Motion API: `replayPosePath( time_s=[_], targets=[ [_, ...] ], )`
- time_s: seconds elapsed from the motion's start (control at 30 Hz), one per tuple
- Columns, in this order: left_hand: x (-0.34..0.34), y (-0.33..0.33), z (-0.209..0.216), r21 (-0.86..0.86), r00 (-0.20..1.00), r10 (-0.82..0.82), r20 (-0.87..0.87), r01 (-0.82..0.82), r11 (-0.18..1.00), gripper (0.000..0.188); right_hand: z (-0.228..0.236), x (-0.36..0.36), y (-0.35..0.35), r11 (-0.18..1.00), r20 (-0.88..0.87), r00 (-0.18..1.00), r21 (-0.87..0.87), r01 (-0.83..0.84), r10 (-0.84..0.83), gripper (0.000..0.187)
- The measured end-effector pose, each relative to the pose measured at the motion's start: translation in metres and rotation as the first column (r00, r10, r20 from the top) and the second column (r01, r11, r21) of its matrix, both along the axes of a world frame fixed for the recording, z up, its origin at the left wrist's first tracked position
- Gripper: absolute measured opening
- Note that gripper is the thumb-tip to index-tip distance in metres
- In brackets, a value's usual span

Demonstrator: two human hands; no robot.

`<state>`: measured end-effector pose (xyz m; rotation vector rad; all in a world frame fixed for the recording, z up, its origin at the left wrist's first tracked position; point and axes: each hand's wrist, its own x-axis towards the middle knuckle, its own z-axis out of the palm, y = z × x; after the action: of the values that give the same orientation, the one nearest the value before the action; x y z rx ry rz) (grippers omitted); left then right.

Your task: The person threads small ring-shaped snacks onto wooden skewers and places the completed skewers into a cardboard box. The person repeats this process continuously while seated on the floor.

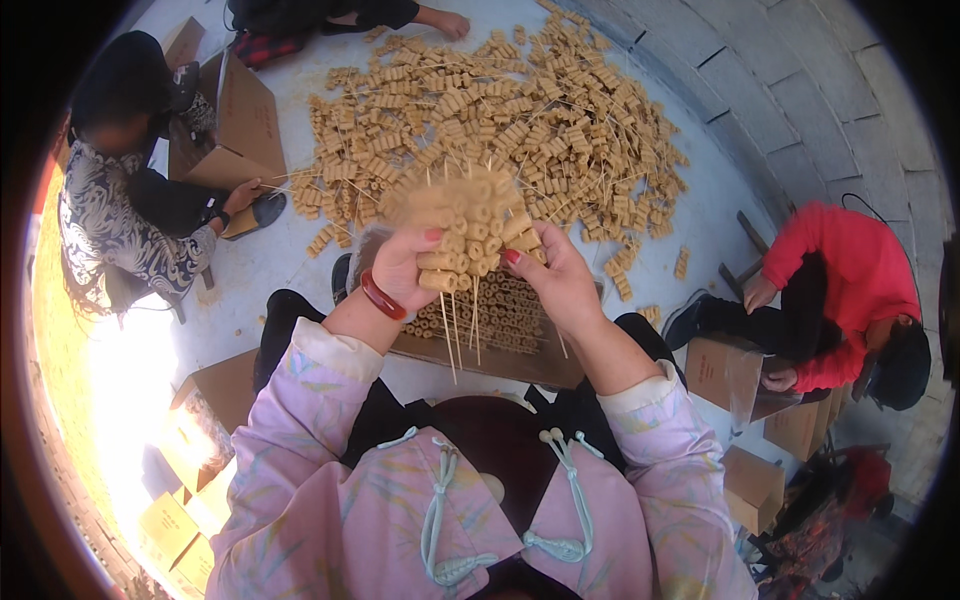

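Observation:
A bunch of skewers (465, 235), thin pale sticks threaded with tan, ring-shaped snack pieces, is held up between both my hands. My left hand (398, 270) grips its left side, thumb across the front. My right hand (562, 285) is closed on the right side, thumb pressed against the pieces. Bare stick ends poke out below, and the bunch's far part is blurred. Right beneath, an open cardboard box (520, 368) holds rows of similar tan pieces (500, 315), partly hidden by the bunch.
A big pile of skewers (490, 110) spreads over the pale floor (400, 395) ahead. Co-workers sit at left (120, 210), far side (330, 15) and right (840, 290). Cardboard boxes (245, 115) stand beside them. A block wall (800, 90) rises at far right.

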<state>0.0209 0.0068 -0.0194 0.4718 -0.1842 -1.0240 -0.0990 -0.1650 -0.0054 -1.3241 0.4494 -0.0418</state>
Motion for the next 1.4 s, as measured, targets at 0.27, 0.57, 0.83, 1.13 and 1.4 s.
replayPosePath(
  time_s=[0.27, 0.57, 0.83, 1.13, 1.4],
  targets=[
    [-0.004, 0.001, -0.008, -0.006, 0.994, -0.099, -0.039, 0.099, 0.995, 0.071, 0.002, -0.002, -0.002, 0.995, -0.021, 1.0, 0.094, 0.014, -0.012, 0.027],
    [-0.005, -0.008, -0.011, -0.006, 0.994, -0.04, -0.104, 0.039, 0.999, 0.07, -0.015, 0.009, 0.007, 0.991, 0.068, 0.991, -0.066, 0.12, -0.116, 0.023],
    [-0.005, -0.012, -0.011, -0.025, 0.994, 0.014, -0.107, -0.016, 1.0, 0.067, -0.03, 0.01, 0.011, 0.885, 0.155, 0.985, -0.444, 0.138, -0.076, 0.023],
    [-0.004, -0.009, -0.015, -0.277, 0.951, -0.11, -0.288, 0.027, 0.96, 0.066, -0.001, 0.01, 0.009, 0.623, 0.281, 0.959, -0.745, 0.239, -0.031, 0.029],
    [-0.01, -0.012, -0.014, -0.129, 0.979, -0.002, -0.205, -0.025, 0.991, 0.07, 0.0, 0.015, 0.004, 0.663, 0.344, 0.935, -0.681, 0.311, -0.085, 0.032]
  ],
)
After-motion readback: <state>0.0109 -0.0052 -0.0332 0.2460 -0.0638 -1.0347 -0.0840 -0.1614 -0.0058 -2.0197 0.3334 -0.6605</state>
